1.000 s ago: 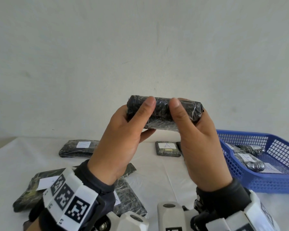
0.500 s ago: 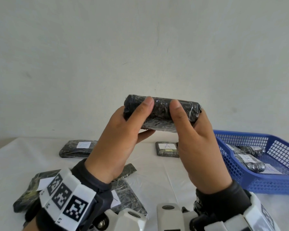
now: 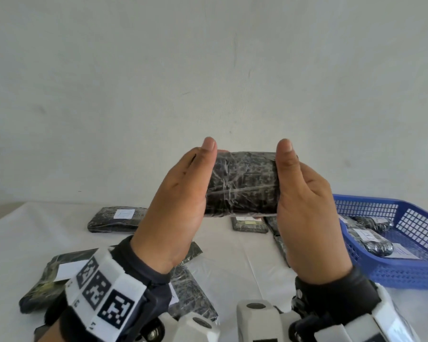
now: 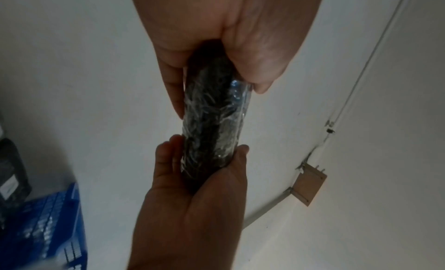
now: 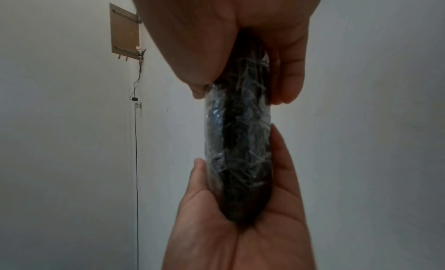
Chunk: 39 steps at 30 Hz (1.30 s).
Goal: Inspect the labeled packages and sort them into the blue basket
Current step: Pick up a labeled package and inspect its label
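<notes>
I hold a black package (image 3: 242,183) wrapped in clear film up in front of the wall, its broad side towards me and no label showing. My left hand (image 3: 183,193) grips its left end and my right hand (image 3: 304,193) its right end. Each thumb lies along the near face and the fingers are behind. In the left wrist view the package (image 4: 211,125) is pinched between the left hand (image 4: 216,36) and the right hand (image 4: 192,198). The right wrist view shows the same package (image 5: 238,141). The blue basket (image 3: 371,206) stands at the right.
Labeled black packages (image 3: 371,239) lie in the basket. More packages lie on the white table (image 3: 232,255): one at the back left (image 3: 116,218), one at the back middle (image 3: 248,224), and others at the near left (image 3: 59,275) and under my left wrist (image 3: 190,292).
The package has turned from its narrow edge to its broad side facing me. My thumbs have slid apart from its middle to its two ends.
</notes>
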Motion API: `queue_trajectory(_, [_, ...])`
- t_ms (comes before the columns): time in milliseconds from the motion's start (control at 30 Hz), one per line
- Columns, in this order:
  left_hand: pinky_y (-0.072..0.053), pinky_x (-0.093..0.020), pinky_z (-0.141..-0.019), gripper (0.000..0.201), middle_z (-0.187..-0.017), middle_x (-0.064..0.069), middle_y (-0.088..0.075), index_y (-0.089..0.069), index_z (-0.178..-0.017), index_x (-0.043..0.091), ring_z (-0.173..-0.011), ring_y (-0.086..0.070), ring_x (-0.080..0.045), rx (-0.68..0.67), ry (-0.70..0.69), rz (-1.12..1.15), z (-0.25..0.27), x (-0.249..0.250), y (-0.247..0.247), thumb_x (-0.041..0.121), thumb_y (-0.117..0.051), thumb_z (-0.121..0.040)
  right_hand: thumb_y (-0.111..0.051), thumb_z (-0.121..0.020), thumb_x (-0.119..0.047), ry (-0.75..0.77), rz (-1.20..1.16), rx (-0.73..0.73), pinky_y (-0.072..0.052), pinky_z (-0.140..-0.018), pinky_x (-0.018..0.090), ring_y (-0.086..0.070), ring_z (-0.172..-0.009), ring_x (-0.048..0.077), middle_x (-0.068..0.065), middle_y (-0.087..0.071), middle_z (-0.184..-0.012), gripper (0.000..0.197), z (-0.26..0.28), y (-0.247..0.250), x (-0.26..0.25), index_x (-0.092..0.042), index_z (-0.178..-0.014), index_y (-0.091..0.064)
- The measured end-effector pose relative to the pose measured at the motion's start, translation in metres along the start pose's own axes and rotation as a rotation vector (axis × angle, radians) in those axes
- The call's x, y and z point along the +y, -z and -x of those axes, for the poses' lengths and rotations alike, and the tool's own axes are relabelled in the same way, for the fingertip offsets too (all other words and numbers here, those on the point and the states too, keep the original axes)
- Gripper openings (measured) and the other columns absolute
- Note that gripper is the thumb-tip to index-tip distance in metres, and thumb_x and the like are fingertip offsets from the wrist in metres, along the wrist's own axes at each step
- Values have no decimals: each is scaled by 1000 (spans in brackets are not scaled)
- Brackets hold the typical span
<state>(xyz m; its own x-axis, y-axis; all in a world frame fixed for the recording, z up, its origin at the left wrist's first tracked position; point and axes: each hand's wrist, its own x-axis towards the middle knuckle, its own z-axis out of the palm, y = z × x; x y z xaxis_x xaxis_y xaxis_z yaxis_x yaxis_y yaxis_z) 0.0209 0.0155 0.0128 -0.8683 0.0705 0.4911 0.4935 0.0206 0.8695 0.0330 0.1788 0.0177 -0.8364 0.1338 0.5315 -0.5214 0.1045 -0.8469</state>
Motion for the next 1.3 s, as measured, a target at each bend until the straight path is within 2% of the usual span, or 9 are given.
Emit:
queue_trajectory(67, [-47, -45, -110, 80, -104, -3, -65, -61, -112, -1, -99, -62, -17, -1, -4, 72, -1, -1, 1, 75, -44, -96, -44, -92, -81, -33, -41, -51, -56, -86, 61, -63, -95, 50, 36, -63, -107, 92, 2, -2, -2, 9, -106, -54])
queue_trajectory(133, [-50, -48, -105, 71, -107, -7, -78, -68, -113, 0, -106, -73, -21, 23, 50, 147, -1, 4, 1, 66, -43, -100, -44, -91, -79, -56, -67, -71, -49, -97, 68, -59, -110, 52, 37, -57, -120, 90, 3, -4, -4, 7, -114, -54])
queue_trajectory(267, [-44, -56, -110, 82, -107, 1, -56, -67, -100, 17, -103, -56, -19, 12, 138, 133, -5, -4, 4, 94, -55, -75, -47, -103, -62, -5, -103, -31, -52, -76, 69, -60, -93, 57, 42, -59, -104, 77, 2, -5, 0, 14, -105, -54])
queue_trajectory(367, [-46, -40, -89, 78, -100, -6, -59, -65, -105, 0, -94, -57, -22, -29, 138, 160, -6, -6, 4, 76, -62, -87, -54, -95, -66, -48, -137, -32, -50, -79, 76, -58, -101, 63, 44, -59, -111, 82, 1, -7, 3, 15, -110, -55])
queue_trajectory(467, [-54, -47, -102, 72, -115, -25, -72, -59, -120, -9, -107, -73, -28, -17, 78, 151, -4, -2, 2, 59, -59, -98, -67, -88, -67, -82, -125, -38, -54, -89, 71, -65, -103, 55, 34, -68, -108, 76, 0, -7, 2, 7, -108, -63])
queue_trajectory(733, [-53, -54, -105, 35, -110, -5, -80, -76, -112, 14, -107, -76, -22, -42, 67, 124, 3, 3, -8, 42, -58, -101, -77, -90, -46, -44, -112, 12, -64, -82, 49, -77, -87, 30, 22, -75, -94, 52, 1, -2, -1, 2, -103, -64])
queue_trajectory(1033, [-56, -60, -99, 31, -106, -15, -77, -74, -103, 18, -103, -75, -29, -47, 53, 90, 4, 2, -9, 47, -61, -101, -81, -69, -61, 22, 4, 125, -65, -79, 40, -78, -92, 19, 3, -78, -103, 67, -1, -1, 1, -15, -114, -63])
queue_trajectory(1200, [-63, -51, -89, 37, -102, -6, -79, -67, -115, 18, -98, -78, -22, -35, 100, 248, 5, 4, -10, 42, -69, -87, -82, -80, -56, 64, 12, 125, -64, -80, 52, -78, -91, 25, 5, -79, -99, 51, 0, -2, 5, -15, -107, -70])
queue_trajectory(1300, [-65, -44, -81, 49, -108, -10, -77, -61, -124, 19, -98, -78, -25, 24, 69, 306, 4, 6, -9, 40, -79, -84, -80, -86, -43, 94, -8, 66, -64, -76, 37, -78, -90, 18, 4, -79, -98, 39, 1, -3, 1, -12, -109, -71])
